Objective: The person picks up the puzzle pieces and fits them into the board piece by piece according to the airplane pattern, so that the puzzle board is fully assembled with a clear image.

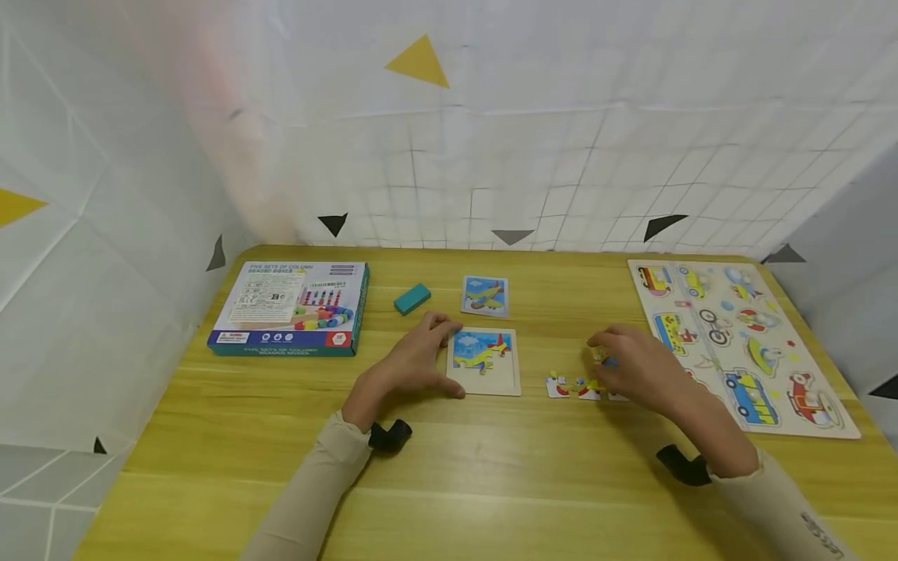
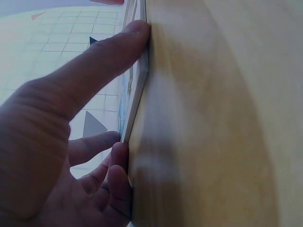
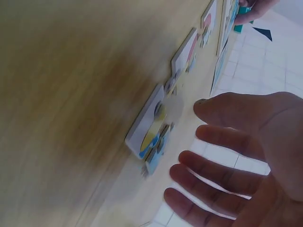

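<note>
A small square jigsaw tray [image 1: 500, 383] with a partly assembled yellow-and-red aeroplane picture lies on the table. My left hand [image 1: 412, 360] holds it at its left side. In the left wrist view, the thumb [image 2: 135, 33] touches the tray's edge near one corner, and the other fingers meet it further along. My right hand [image 1: 641, 370] hovers over loose jigsaw pieces, fingers spread and nothing between them in the right wrist view. Among these pieces are a white-and-red one [image 1: 557, 388] and a white-and-yellow one [image 3: 150, 125]. Some are hidden behind the right hand in the head view.
Behind the tray lies a small aeroplane picture card [image 1: 485, 296], with a teal block [image 1: 411, 298] to its left. A boxed bead toy [image 1: 288, 308] sits at the table's left. A large wooden vehicle puzzle board [image 1: 761, 354] lies on the right, close to my right hand.
</note>
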`<state>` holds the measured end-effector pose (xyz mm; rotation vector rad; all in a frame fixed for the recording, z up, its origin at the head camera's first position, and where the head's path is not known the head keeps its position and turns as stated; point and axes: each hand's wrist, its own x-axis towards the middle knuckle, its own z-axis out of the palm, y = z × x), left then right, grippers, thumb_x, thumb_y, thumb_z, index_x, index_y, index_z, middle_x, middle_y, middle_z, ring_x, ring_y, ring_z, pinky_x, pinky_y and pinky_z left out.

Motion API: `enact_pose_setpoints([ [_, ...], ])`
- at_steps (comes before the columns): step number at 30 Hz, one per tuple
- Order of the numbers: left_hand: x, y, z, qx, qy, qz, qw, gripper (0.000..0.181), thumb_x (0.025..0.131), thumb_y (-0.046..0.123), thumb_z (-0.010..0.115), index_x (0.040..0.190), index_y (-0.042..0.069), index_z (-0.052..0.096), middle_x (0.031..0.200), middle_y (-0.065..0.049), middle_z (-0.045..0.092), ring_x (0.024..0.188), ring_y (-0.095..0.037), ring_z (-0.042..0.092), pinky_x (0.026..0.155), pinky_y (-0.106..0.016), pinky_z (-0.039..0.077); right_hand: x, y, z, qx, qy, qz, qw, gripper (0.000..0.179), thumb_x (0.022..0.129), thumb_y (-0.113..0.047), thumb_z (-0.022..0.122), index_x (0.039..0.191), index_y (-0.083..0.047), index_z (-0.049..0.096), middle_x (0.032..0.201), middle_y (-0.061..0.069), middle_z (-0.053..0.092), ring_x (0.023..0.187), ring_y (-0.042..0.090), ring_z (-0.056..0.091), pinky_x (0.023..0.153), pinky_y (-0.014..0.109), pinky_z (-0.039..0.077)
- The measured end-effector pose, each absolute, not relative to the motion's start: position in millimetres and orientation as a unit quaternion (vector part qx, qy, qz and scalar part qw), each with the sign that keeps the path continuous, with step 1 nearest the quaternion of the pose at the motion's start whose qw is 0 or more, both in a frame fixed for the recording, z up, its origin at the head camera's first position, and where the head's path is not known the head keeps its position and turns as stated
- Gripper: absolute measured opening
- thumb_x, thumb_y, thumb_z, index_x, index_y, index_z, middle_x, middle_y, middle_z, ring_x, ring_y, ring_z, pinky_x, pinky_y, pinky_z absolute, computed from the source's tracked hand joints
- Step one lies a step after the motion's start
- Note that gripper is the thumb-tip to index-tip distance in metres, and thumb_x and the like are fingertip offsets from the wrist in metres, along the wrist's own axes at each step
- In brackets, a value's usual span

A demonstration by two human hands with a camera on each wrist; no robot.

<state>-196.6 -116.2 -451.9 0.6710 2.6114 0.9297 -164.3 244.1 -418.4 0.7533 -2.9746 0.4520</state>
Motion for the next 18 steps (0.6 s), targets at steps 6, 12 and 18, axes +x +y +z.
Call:
enact_pose_setpoints([
  [6,-197.0,-116.5,-453.2,0.232,0.906,0.323,0.144,0.107,0.063,0.046,0.095,0.152,0.016,0.043,0.146,-0.002,0.034,0.115,-0.017,0.049,0.104,-0.037,0.041,-167.9,248.1,-419.8,0.208,-0.969,0.133,-0.002,0.028,0.079,-0.015,0.082,0.103,-0.002,0.073,0.089,0.009,0.063,0.068,0.018,0.057,0.057,0.037,0.048],
  [12,-196.6,-116.4,-452.4,0.233,0.906,0.323,0.144,0.107,0.064,0.045,0.095,0.152,0.016,0.042,0.146,-0.002,0.033,0.115,-0.016,0.049,0.104,-0.036,0.041,-171.7,249.9,-422.4,0.195,-0.972,0.128,-0.013,0.024,0.079,-0.015,0.083,0.099,-0.005,0.073,0.084,0.006,0.061,0.067,0.018,0.056,0.058,0.038,0.048],
  [18,-196.3,-116.4,-451.9,0.231,0.906,0.325,0.145,0.106,0.064,0.044,0.095,0.152,0.016,0.042,0.146,-0.002,0.033,0.115,-0.016,0.049,0.103,-0.036,0.041,-174.8,251.4,-426.5,0.197,-0.971,0.135,-0.012,0.018,0.080,-0.011,0.082,0.096,-0.005,0.074,0.086,0.008,0.063,0.073,0.023,0.060,0.063,0.043,0.051],
])
